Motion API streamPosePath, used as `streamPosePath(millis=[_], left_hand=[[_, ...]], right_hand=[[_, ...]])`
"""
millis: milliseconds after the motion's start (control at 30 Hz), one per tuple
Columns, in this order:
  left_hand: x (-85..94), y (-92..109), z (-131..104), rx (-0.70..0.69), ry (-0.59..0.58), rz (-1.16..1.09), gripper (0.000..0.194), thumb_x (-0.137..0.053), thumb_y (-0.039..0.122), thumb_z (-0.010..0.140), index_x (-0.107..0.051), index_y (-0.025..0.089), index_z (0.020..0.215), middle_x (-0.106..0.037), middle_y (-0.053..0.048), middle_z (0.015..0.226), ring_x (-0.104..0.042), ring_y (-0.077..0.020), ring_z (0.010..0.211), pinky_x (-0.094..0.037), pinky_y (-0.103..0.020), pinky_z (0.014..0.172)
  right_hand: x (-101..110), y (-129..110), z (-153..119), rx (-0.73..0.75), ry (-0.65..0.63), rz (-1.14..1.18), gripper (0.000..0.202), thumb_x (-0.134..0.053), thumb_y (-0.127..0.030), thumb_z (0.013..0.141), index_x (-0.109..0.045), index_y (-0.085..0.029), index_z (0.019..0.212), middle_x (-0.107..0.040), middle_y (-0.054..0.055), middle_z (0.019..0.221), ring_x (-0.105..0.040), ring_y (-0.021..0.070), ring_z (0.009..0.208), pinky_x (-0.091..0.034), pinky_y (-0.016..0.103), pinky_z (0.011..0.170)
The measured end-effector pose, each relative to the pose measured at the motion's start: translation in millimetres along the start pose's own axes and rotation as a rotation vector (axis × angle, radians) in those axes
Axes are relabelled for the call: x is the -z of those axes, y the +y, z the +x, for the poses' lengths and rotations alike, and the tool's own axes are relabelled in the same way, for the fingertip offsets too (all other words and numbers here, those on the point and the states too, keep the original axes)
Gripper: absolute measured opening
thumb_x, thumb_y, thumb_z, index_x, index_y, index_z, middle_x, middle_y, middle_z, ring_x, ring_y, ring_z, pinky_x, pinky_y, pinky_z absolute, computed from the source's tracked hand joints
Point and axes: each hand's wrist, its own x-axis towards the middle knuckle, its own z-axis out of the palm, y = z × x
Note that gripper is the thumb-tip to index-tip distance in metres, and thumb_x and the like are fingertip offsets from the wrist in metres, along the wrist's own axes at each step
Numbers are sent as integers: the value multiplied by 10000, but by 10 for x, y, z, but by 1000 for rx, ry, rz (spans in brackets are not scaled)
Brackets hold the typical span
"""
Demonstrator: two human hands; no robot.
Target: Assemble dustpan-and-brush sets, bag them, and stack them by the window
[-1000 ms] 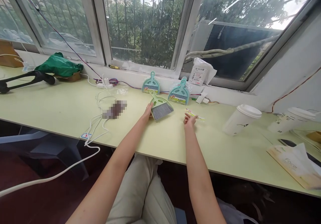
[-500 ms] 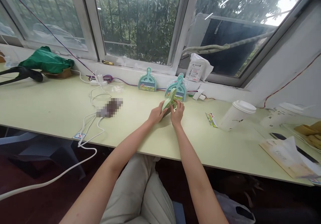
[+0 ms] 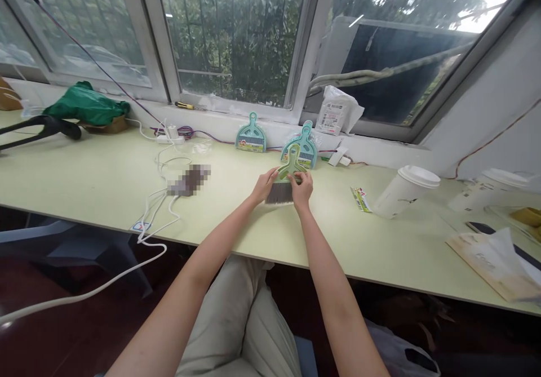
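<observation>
Between my hands is a green hand brush [image 3: 291, 168] with dark bristles, held upright just over the table, bristles down and broad side toward me. My left hand [image 3: 265, 186] grips its left edge. On the right edge, my right hand [image 3: 301, 190] pinches it with thumb and fingers. Whether a dustpan is joined behind the brush I cannot tell. Just past it stands a teal dustpan-and-brush set [image 3: 307, 140] in clear wrapping, partly hidden by the brush. Another teal set [image 3: 252, 134] leans on the wall to its left. A small printed label card [image 3: 360, 199] lies right of my hands.
Two white lidded cups [image 3: 404, 191] stand on the right, with a paper bag [image 3: 482, 258] and a phone [image 3: 479, 228] nearer the edge. White cables [image 3: 147, 213] run across the left side and off the table. A green bag [image 3: 87, 104] sits at the back left.
The brush has turned from edge-on to broad side toward me, so its bristles now show. Both hands still hold it, in nearly the same place. The view has shifted slightly.
</observation>
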Motion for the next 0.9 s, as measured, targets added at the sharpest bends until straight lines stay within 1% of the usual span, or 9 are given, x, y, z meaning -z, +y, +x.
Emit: streamPosePath(millis=[67,167,300,400,533,633,767,833,900], left_hand=[[30,-12,53,-18,-47,-63,500,-309,468,949,-590,166,1231,-625,-52,1231,-559,-202,1113,-405,-274,951],[113,-37,102,-32,-96,-35,473,-330,445,945,-597,170,1221,-638,-54,1204,-579,-203,1063,-418,-282,927],[204,-63,93,-26,-85,88,410,-333,329,940,-567,195,1248,-681,-55,1091,-619,-188,920,-445,-287,859],[203,-75,40,-20,-90,200,411,-410,240,888,-525,220,1282,-700,-42,982,-621,-171,804,-462,-274,789],[177,-114,-1,0,-38,371,473,-495,197,829,-499,244,1299,-694,-52,953,-624,-203,819,-455,-295,794],[272,-205,46,116,102,509,465,-455,213,865,-464,238,1330,-681,-99,1008,-621,-258,927,-428,-343,854],[564,-406,107,388,303,551,465,-456,216,851,-454,180,1315,-651,-155,1075,-593,-300,1020,-422,-373,866],[691,-504,93,550,296,565,381,-422,233,863,-528,163,1222,-640,-173,1088,-581,-311,1035,-425,-395,861],[757,-580,55,653,242,640,327,-400,251,874,-591,149,1119,-630,-188,1090,-556,-324,1066,-418,-420,873]], right_hand=[[4,-14,-14,-19,12,1,409,-418,-554,882,-614,-195,870,-569,74,930,-524,209,951,-392,298,851],[-21,-39,-35,-26,11,8,414,-417,-559,882,-612,-194,857,-561,67,921,-522,205,937,-387,290,840],[-34,-81,-51,-14,7,28,406,-444,-559,872,-617,-192,852,-558,66,920,-521,205,918,-384,283,807],[-19,-117,-63,-5,4,30,408,-448,-560,871,-621,-192,853,-566,67,925,-523,207,918,-381,283,785],[23,-198,-106,2,-12,-26,414,-432,-562,882,-623,-196,852,-588,64,924,-539,205,902,-375,282,755],[76,-275,-147,46,-28,-75,398,-426,-544,897,-627,-202,861,-604,56,915,-554,187,841,-367,282,752],[170,-241,-127,80,-30,-236,354,-449,-492,901,-654,-204,888,-619,75,922,-542,214,877,-349,321,795],[211,-121,-84,13,-48,-352,340,-470,-456,888,-670,-182,891,-626,116,953,-521,258,946,-340,366,827],[234,43,-45,-64,-94,-478,318,-494,-408,867,-682,-152,887,-628,163,982,-495,300,1003,-325,422,854]])
